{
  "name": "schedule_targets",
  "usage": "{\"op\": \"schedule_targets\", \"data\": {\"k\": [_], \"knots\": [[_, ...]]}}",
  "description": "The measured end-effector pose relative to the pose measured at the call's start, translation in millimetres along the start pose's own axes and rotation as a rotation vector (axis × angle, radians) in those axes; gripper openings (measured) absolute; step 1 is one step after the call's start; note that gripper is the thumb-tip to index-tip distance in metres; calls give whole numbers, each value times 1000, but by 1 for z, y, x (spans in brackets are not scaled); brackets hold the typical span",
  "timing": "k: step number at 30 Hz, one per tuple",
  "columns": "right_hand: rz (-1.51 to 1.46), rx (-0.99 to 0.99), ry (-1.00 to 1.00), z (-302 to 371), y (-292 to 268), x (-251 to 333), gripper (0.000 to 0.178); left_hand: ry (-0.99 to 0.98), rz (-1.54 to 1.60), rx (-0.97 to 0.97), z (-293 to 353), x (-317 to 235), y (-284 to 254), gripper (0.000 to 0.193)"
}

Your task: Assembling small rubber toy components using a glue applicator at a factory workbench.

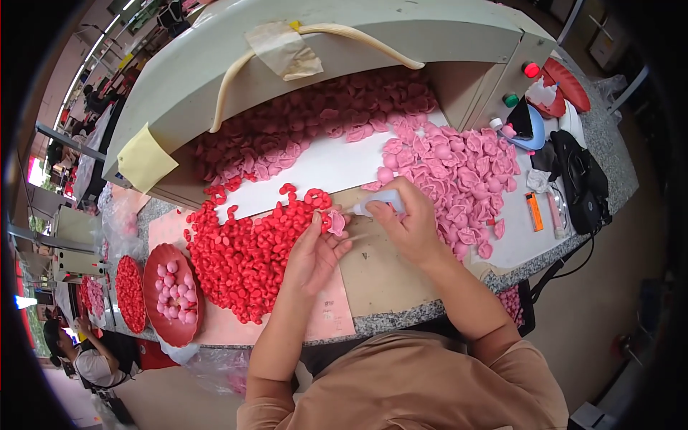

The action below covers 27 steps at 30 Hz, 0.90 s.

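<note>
Near the middle of the worktable, my left hand (315, 254) pinches a small pink shell-like plastic piece (335, 223) between thumb and fingers. Its other fingers are loosely curled, palm up. A small pale squeeze bottle (380, 203) is gripped in my right hand (413, 228), tipped so that its narrow nozzle points at the pink piece. Whether the nozzle touches it I cannot tell. To the left of my hands lies a broad heap of small glossy red pieces (244, 261). On the right spreads a heap of pink shell-like pieces (459, 175).
A pale machine housing (401, 36) arches over more pink pieces (287, 129) at the back. At left stand a red dish (154, 315) of pink rounded parts and a dish of red pieces (129, 294). An orange box (534, 211) and black bag (584, 179) lie right. Another person (100, 362) sits far left.
</note>
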State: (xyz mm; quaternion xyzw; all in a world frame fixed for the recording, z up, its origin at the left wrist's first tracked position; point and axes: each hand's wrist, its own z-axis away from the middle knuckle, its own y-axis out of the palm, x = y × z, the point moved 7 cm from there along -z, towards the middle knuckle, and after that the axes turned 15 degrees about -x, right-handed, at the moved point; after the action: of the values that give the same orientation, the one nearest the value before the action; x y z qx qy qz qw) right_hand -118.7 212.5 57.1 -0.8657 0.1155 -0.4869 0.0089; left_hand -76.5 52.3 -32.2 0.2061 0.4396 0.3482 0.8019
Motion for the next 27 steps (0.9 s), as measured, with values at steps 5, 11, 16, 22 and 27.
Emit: {"op": "schedule_targets", "data": {"k": [5,11,16,22,27], "knots": [[17,-1,13,2,2,-7,23,-9,-9,-4,-1,0,1,39],[57,-2,-37,3,3,-7,25,-8,-13,-21,-1,-1,0,39],[71,7,-61,4,5,-6,25,-8,-10,-16,-1,0,0,38],[80,4,-84,4,5,-6,24,-9,-16,2,-1,1,1,38],[77,12,-76,4,5,-7,24,-14,-17,-11,-1,1,0,38]]}}
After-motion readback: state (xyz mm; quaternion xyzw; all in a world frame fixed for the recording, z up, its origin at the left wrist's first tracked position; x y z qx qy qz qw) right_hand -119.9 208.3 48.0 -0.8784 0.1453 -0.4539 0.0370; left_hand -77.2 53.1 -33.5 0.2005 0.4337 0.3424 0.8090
